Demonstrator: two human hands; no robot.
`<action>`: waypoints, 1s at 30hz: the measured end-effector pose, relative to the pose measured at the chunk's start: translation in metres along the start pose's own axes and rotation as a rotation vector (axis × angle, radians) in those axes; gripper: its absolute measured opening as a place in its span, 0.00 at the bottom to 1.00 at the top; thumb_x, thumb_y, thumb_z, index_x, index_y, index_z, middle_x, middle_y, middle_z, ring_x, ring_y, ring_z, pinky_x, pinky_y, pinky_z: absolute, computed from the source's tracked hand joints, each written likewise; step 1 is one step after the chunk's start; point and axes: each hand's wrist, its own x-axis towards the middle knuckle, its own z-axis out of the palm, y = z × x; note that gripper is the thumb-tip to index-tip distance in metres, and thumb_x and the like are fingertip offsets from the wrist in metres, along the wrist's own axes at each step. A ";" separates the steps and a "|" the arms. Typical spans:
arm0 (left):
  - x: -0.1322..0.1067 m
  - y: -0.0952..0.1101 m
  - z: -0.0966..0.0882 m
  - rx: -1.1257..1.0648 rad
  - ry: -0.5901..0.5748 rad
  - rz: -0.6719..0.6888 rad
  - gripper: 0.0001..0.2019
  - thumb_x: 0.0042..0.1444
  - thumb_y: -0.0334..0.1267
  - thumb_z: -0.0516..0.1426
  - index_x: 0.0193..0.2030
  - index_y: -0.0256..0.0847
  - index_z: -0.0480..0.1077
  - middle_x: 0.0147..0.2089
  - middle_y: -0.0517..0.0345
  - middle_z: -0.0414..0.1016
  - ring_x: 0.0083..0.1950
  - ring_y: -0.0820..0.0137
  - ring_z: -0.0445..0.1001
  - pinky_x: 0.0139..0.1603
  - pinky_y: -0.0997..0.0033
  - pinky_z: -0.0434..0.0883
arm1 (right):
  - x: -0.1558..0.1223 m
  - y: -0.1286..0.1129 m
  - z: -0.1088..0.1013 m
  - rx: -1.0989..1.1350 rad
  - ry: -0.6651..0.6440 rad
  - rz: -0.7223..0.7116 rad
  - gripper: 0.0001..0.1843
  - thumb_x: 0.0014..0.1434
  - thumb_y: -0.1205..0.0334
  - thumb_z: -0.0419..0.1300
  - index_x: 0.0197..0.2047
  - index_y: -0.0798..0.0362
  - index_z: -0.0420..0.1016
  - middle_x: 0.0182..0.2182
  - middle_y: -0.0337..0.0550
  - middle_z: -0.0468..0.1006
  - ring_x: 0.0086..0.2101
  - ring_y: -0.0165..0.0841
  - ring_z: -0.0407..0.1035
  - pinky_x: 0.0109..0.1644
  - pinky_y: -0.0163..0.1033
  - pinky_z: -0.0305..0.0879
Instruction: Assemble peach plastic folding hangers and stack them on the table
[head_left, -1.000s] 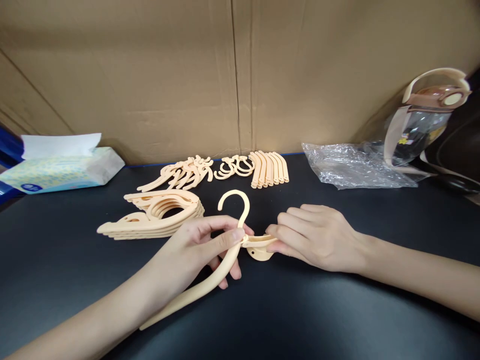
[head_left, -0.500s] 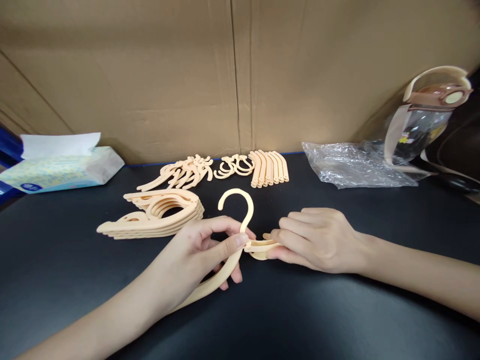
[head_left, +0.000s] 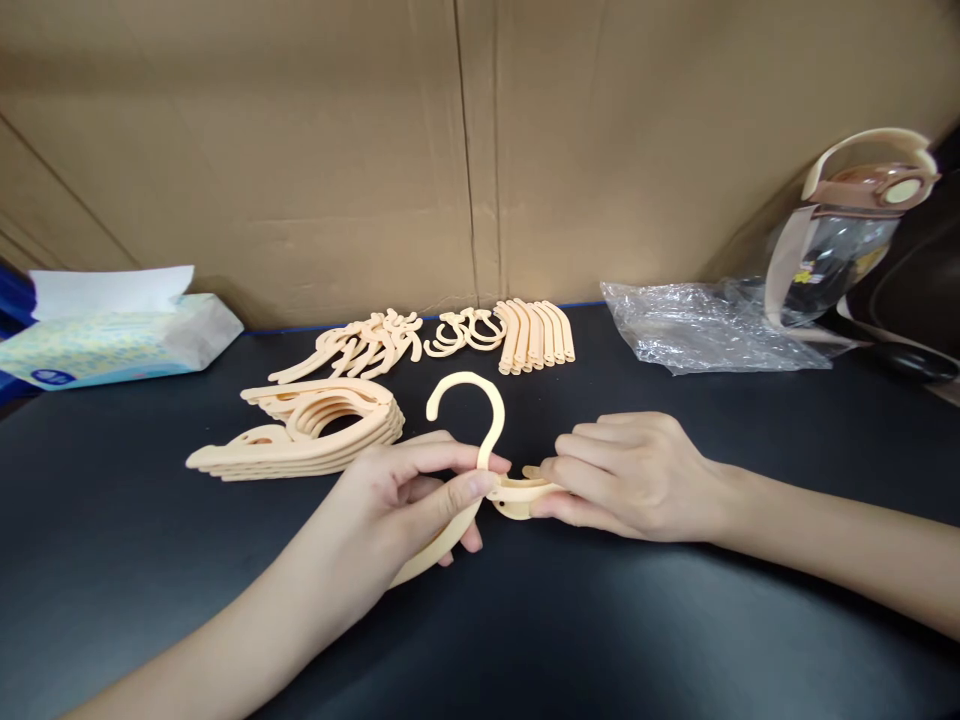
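A cream plastic clothes hanger is held between my two hands above the dark table, its hook standing up and curling to the left. My left hand pinches it at the joint below the hook, thumb in front and fingers behind. From that joint one curved arm runs down to the lower left, partly hidden by my left hand. My right hand is closed around the other arm, covering its far end. A small holed tab shows under that arm.
Behind my left hand lies a stack of folded hanger bodies. Further back are loose curved pieces, several hooks and a row of short arms. A tissue pack, crumpled plastic bag and bottle stand around.
The hanger's lower left arm has swung up a little, with less of it showing below my left hand. Both hands keep their grip, and the view has shifted slightly.
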 end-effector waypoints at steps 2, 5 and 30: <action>0.001 -0.002 -0.001 0.053 -0.015 0.044 0.10 0.57 0.47 0.61 0.38 0.45 0.80 0.31 0.59 0.74 0.27 0.73 0.74 0.27 0.78 0.73 | 0.000 0.000 0.000 -0.001 -0.009 -0.002 0.26 0.73 0.56 0.47 0.24 0.53 0.69 0.18 0.33 0.68 0.19 0.27 0.56 0.24 0.35 0.51; 0.001 -0.005 -0.001 0.144 -0.025 0.079 0.13 0.61 0.48 0.58 0.39 0.44 0.79 0.27 0.60 0.72 0.25 0.73 0.72 0.23 0.80 0.69 | 0.000 0.000 0.000 0.002 -0.023 -0.005 0.26 0.73 0.56 0.46 0.24 0.53 0.68 0.18 0.33 0.67 0.19 0.27 0.56 0.23 0.35 0.50; -0.006 -0.022 0.006 0.978 0.168 0.672 0.07 0.67 0.37 0.49 0.41 0.41 0.67 0.33 0.61 0.78 0.25 0.74 0.75 0.22 0.76 0.64 | -0.005 0.003 0.004 0.032 -0.036 0.056 0.26 0.71 0.52 0.49 0.24 0.53 0.69 0.17 0.32 0.68 0.18 0.26 0.57 0.24 0.36 0.49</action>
